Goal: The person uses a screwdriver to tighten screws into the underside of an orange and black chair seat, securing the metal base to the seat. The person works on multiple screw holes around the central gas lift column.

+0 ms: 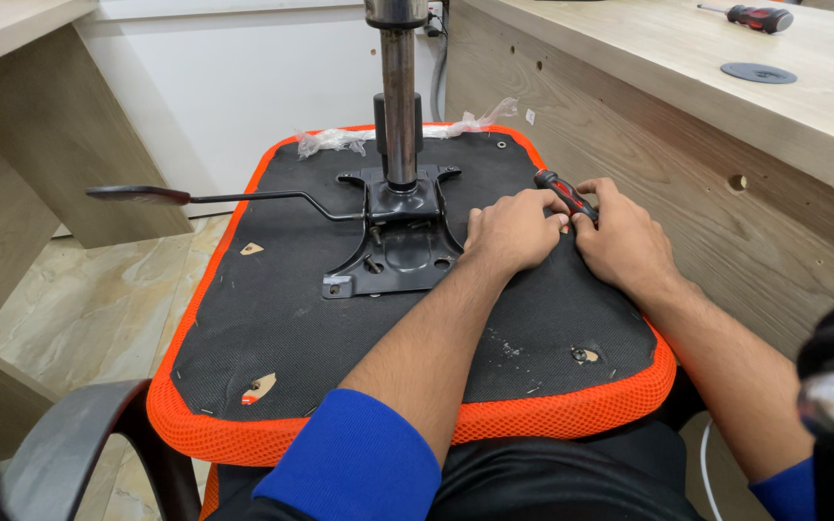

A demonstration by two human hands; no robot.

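Screwdriver [565, 196] under right hand [625, 241], left hand [512, 232] beside

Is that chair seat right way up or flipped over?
Flipped over. The seat shows its black underside, with the metal plate and post pointing up.

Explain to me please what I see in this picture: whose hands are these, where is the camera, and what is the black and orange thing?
The camera sits on a person's head and looks down at that person's own two bare hands. The black and orange thing is an office chair seat turned upside down. A black metal mounting plate with a gas cylinder and a lever is on it. The left hand and the right hand together grip a red and black screwdriver on the seat. Another screwdriver lies on the wooden desk.
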